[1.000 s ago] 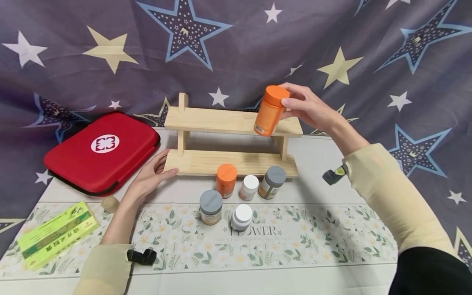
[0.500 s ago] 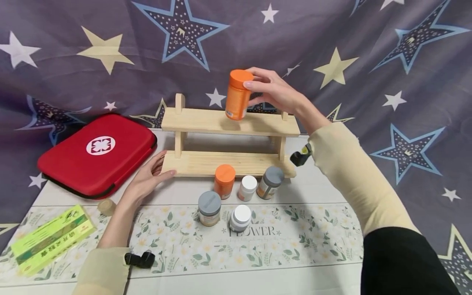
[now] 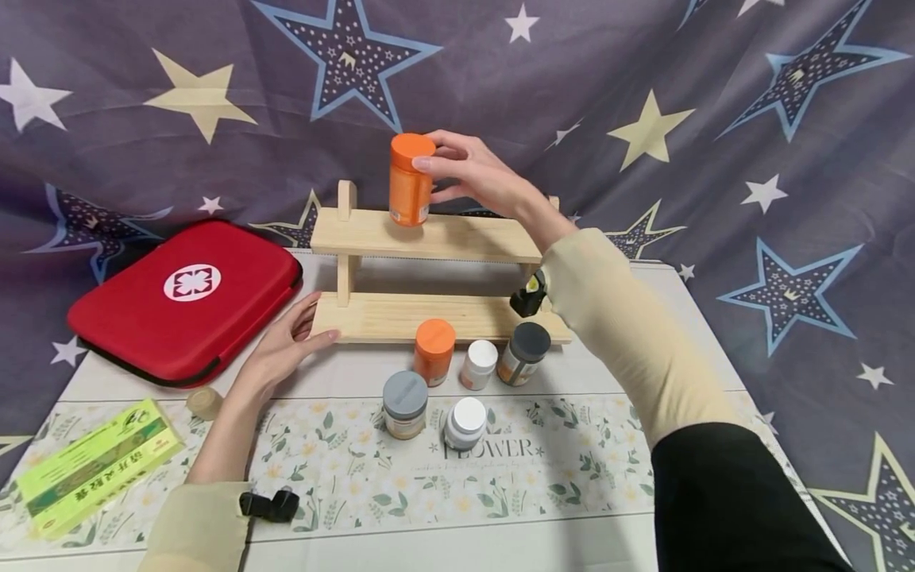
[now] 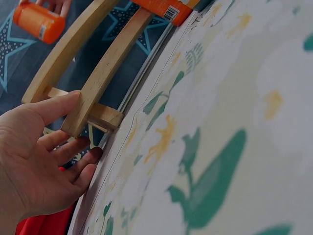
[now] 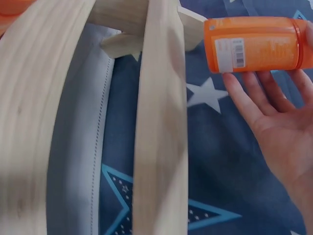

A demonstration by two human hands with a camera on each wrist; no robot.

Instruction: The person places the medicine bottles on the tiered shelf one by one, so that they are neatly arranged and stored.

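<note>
My right hand (image 3: 475,171) grips an orange pill bottle (image 3: 410,187) by its upper part, thumb near the cap. The bottle is upright above the left part of the top board of a two-tier wooden shelf (image 3: 443,316). In the right wrist view a gap shows between the bottle (image 5: 254,46) and the board (image 5: 161,127). My left hand (image 3: 282,345) pinches the left end of the lower board, and the left wrist view shows the thumb on one face of that board (image 4: 85,105) and fingers around its end.
In front of the shelf stand another orange bottle (image 3: 433,357), two white-capped bottles (image 3: 479,367) and two grey-capped bottles (image 3: 406,401). At left lie a red first-aid case (image 3: 186,302), a green medicine box (image 3: 100,465) and a small wooden cylinder (image 3: 204,403). A star-patterned cloth (image 3: 457,63) hangs behind.
My right hand has carried the orange bottle leftward and somewhat up, from the right part of the top board to its left part, and straightened it. The left hand keeps its hold.
</note>
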